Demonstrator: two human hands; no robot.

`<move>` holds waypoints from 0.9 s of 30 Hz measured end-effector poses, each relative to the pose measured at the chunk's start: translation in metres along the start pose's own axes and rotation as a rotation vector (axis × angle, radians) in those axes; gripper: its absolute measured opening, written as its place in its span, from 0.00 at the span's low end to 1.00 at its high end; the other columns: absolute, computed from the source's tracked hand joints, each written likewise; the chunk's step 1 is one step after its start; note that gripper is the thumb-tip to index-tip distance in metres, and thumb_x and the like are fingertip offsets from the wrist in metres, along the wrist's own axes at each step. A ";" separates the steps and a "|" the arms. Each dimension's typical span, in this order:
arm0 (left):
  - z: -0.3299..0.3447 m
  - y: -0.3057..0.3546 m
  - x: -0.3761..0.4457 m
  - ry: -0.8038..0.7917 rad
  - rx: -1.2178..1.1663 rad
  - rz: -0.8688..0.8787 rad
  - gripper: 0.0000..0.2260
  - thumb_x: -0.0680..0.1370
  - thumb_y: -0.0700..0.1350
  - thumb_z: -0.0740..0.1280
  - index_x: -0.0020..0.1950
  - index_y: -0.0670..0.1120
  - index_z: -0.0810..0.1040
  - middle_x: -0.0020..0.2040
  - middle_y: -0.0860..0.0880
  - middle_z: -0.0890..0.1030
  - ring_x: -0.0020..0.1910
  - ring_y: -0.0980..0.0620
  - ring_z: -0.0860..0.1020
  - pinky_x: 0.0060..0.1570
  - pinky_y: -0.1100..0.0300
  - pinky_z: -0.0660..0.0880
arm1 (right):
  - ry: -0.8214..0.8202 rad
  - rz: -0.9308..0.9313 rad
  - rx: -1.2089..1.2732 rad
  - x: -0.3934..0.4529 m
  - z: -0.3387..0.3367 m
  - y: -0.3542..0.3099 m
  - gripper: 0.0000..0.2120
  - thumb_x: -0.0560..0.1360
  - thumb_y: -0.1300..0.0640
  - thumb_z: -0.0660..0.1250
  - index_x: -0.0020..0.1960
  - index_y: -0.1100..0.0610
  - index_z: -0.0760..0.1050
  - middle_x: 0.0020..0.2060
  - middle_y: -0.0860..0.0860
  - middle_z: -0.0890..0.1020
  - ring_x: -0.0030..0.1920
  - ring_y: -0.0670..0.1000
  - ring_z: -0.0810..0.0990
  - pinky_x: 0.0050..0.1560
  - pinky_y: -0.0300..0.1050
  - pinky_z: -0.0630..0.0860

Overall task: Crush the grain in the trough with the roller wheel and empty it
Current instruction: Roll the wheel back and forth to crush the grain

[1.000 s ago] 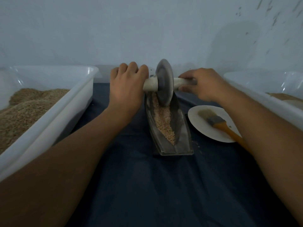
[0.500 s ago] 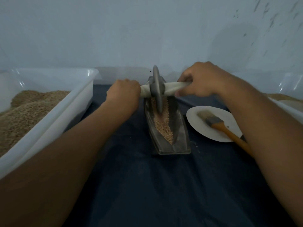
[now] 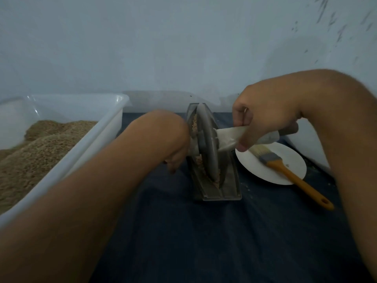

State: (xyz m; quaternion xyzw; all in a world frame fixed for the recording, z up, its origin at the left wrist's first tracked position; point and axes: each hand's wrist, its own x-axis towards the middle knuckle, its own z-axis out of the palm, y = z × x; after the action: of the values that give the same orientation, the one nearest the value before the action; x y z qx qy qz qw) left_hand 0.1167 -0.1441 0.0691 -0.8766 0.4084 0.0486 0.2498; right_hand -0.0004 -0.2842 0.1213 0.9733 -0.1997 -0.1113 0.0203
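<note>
Two bare forearms are reaching in from the near edge over a dark blue cloth [image 3: 204, 242] that is covering the work surface. On it, just past the near stretch of cloth, the metal trough [image 3: 219, 193] is lying lengthwise, pointing away, its near end bare and a thin line of pale grain [image 3: 199, 159] showing along its channel beside the wheel. The grey roller wheel [image 3: 207, 144] is standing on edge in the trough, towards its middle and far half, tilting slightly. The left hand [image 3: 176, 152] is sitting low against the wheel's left side, its fingers curling downward; the handle on that side is hidden behind it, so whether it is gripping cannot be told. The right hand [image 3: 265, 117] is raised higher, fingers and thumb wrapping round the pale handle [image 3: 230, 135] sticking out of the wheel's right side. Right of the trough, a brush with an orange handle [image 3: 285, 168] is lying across a white plate [image 3: 289, 158]. At far left, a white tub [image 3: 102, 127] is holding a heap of brown grain. Another white container's wall is showing at far right, against a pale wall.
</note>
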 end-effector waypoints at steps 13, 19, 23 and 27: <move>0.028 -0.008 0.046 0.535 -0.263 0.008 0.09 0.73 0.40 0.71 0.45 0.43 0.72 0.44 0.44 0.76 0.42 0.45 0.76 0.40 0.54 0.69 | 0.081 -0.039 0.123 0.033 0.027 0.029 0.19 0.73 0.31 0.65 0.55 0.42 0.81 0.50 0.40 0.82 0.50 0.46 0.79 0.55 0.51 0.76; 0.045 0.000 0.065 0.802 -0.209 -0.095 0.16 0.75 0.38 0.67 0.60 0.43 0.67 0.57 0.41 0.73 0.56 0.40 0.73 0.59 0.45 0.69 | 0.340 -0.049 0.276 0.061 0.046 0.041 0.16 0.76 0.34 0.64 0.58 0.42 0.75 0.56 0.43 0.78 0.56 0.48 0.76 0.53 0.47 0.72; 0.050 0.001 0.069 0.891 -0.171 -0.185 0.18 0.75 0.41 0.66 0.63 0.46 0.66 0.57 0.42 0.72 0.57 0.41 0.72 0.65 0.35 0.63 | 0.400 -0.031 0.324 0.071 0.057 0.048 0.15 0.78 0.36 0.63 0.59 0.44 0.75 0.58 0.46 0.79 0.55 0.49 0.76 0.51 0.46 0.70; 0.047 -0.002 0.071 0.928 -0.127 -0.129 0.16 0.75 0.42 0.67 0.61 0.44 0.67 0.56 0.42 0.74 0.53 0.41 0.74 0.52 0.50 0.67 | 0.406 -0.002 0.316 0.073 0.063 0.050 0.19 0.81 0.38 0.59 0.65 0.46 0.75 0.61 0.50 0.79 0.53 0.49 0.73 0.51 0.46 0.67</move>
State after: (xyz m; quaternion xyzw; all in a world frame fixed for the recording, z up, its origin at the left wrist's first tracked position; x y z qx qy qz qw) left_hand 0.1707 -0.1694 0.0087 -0.8429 0.4179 -0.3388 -0.0109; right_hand 0.0313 -0.3584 0.0491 0.9670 -0.2057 0.1190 -0.0925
